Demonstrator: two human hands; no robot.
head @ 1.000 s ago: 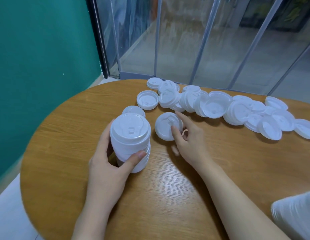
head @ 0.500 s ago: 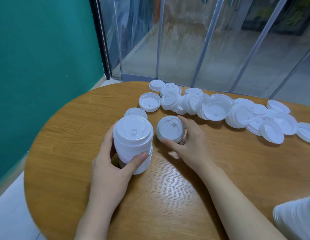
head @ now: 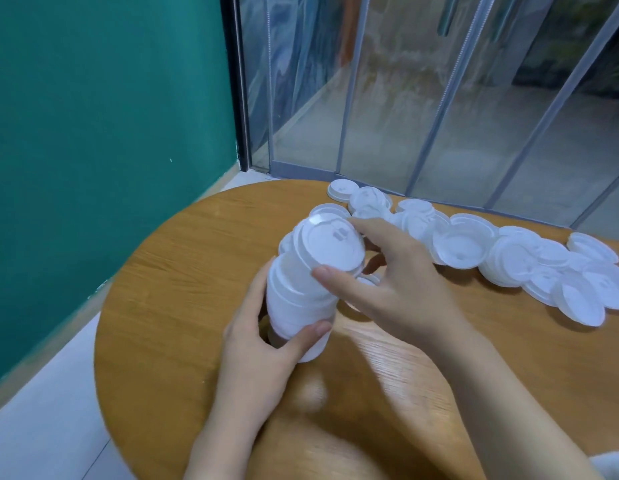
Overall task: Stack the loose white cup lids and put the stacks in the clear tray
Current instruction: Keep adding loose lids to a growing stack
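Observation:
A tall stack of white cup lids (head: 297, 306) stands on the round wooden table (head: 183, 306). My left hand (head: 263, 344) grips the stack's lower part, thumb across its front. My right hand (head: 387, 285) holds a single white lid (head: 330, 247) by its rim, tilted on top of the stack. Several loose white lids (head: 509, 261) lie in an overlapping row from the table's far edge towards the right. No clear tray is in view.
A teal wall (head: 93, 133) stands to the left and glass door panels (head: 405, 98) rise just behind the table. The table's rounded edge runs close on the left, with pale floor (head: 41, 427) below.
My right hand lifted the single lid off the table and carried it left onto the top of the stack. The view shifted closer and to the left.

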